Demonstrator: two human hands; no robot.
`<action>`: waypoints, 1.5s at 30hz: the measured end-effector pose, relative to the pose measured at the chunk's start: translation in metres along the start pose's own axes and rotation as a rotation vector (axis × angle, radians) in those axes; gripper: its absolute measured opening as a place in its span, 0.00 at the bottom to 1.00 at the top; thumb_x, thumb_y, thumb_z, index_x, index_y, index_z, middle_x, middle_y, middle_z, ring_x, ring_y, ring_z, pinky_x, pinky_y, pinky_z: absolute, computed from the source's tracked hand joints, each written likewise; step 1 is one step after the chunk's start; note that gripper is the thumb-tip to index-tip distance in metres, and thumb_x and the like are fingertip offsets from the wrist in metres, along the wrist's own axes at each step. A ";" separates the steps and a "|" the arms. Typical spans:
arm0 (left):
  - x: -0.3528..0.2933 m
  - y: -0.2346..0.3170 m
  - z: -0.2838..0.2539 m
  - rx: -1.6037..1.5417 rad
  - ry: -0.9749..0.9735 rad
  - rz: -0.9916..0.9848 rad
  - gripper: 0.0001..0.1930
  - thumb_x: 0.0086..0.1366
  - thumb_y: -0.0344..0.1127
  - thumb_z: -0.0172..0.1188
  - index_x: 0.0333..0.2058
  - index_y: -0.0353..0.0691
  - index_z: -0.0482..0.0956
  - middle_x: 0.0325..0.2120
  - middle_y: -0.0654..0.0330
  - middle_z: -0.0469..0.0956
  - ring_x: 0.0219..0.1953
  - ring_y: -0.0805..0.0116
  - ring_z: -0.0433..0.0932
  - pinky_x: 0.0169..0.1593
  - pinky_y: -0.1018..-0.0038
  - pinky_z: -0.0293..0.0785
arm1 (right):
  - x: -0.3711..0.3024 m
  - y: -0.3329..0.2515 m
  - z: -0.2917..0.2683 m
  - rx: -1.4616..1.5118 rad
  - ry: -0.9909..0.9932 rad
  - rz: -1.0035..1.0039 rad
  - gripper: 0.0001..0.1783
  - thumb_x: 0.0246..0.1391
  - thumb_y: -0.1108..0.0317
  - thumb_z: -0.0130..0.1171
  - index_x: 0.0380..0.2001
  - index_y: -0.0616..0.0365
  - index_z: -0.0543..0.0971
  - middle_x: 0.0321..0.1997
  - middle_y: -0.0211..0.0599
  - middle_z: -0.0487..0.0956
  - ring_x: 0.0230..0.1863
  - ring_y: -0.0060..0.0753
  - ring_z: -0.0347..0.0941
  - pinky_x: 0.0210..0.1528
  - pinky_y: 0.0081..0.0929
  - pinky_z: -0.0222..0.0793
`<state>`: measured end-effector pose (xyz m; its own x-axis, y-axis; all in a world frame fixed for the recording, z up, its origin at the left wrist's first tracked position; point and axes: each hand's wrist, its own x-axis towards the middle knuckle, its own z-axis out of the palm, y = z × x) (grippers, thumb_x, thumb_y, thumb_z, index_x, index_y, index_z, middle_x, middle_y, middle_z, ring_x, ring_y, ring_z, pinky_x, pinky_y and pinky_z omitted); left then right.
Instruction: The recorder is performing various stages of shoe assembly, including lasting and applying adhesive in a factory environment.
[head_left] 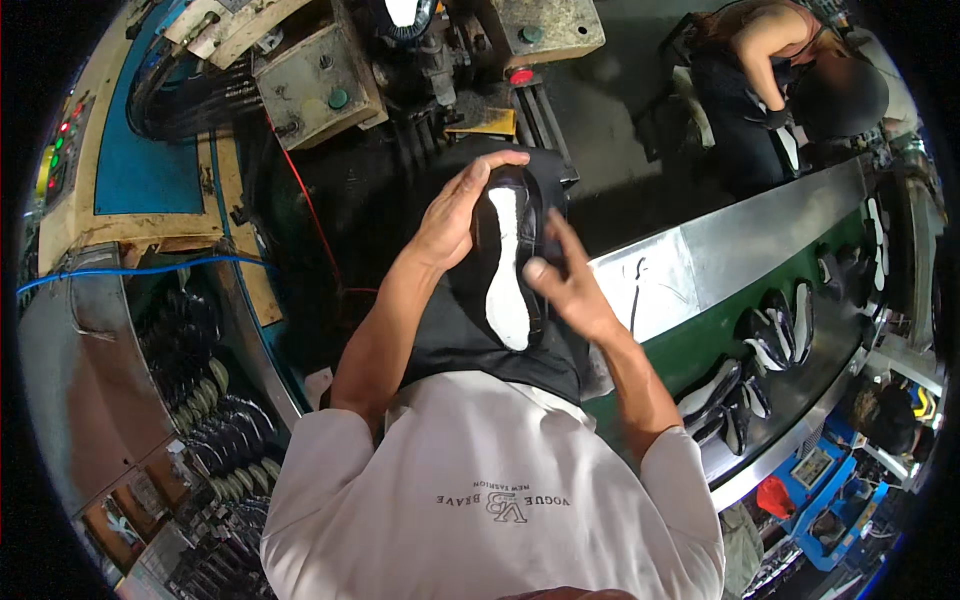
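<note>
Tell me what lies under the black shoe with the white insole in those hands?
Under the black shoe with the white insole hangs a dark apron. The shoe's own underside is hidden from this view.

You wear a white short-sleeved T-shirt (500, 500) with small dark printed lettering and an emblem across the chest, and a black apron (470, 335) below it; your forearms are bare.

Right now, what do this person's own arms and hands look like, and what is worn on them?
Both hands, left hand and right hand, are bare: no gloves, rings or watch show. The forearms are uncovered too. A white short-sleeved T-shirt with small grey print ends above the elbows, and a dark apron hangs in front.
</note>
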<state>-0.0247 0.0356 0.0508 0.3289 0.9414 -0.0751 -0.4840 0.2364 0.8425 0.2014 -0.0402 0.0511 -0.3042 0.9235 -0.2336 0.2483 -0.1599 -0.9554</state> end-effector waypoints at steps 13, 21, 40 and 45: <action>-0.004 0.010 0.011 0.467 -0.058 0.322 0.23 0.87 0.51 0.44 0.57 0.37 0.77 0.51 0.59 0.78 0.58 0.69 0.74 0.67 0.69 0.66 | 0.076 -0.055 0.015 0.328 -0.033 -0.268 0.30 0.77 0.48 0.56 0.66 0.64 0.78 0.69 0.43 0.78 0.71 0.35 0.70 0.76 0.34 0.60; -0.004 -0.005 0.013 0.422 0.014 0.326 0.20 0.87 0.45 0.45 0.54 0.34 0.78 0.53 0.57 0.80 0.57 0.67 0.75 0.67 0.69 0.67 | 0.078 -0.038 0.019 0.164 0.069 -0.200 0.25 0.72 0.56 0.63 0.63 0.63 0.79 0.56 0.37 0.84 0.59 0.27 0.75 0.65 0.30 0.69; 0.001 -0.029 0.013 0.780 0.007 0.271 0.24 0.85 0.43 0.46 0.68 0.33 0.72 0.65 0.50 0.76 0.69 0.59 0.72 0.74 0.64 0.64 | 0.088 0.000 0.007 0.406 0.029 -0.193 0.22 0.79 0.55 0.54 0.60 0.63 0.79 0.48 0.33 0.81 0.49 0.24 0.72 0.56 0.25 0.70; 0.015 -0.017 0.013 0.184 -0.082 -0.020 0.28 0.83 0.49 0.53 0.71 0.37 0.72 0.69 0.52 0.74 0.72 0.61 0.69 0.78 0.65 0.57 | 0.093 0.006 0.005 0.330 0.121 -0.172 0.23 0.79 0.55 0.53 0.61 0.64 0.79 0.52 0.38 0.82 0.53 0.27 0.75 0.59 0.28 0.70</action>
<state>-0.0009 0.0422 0.0426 0.4058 0.9123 -0.0558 -0.3231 0.2003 0.9249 0.1696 0.0429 0.0230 -0.2005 0.9778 -0.0613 -0.1117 -0.0849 -0.9901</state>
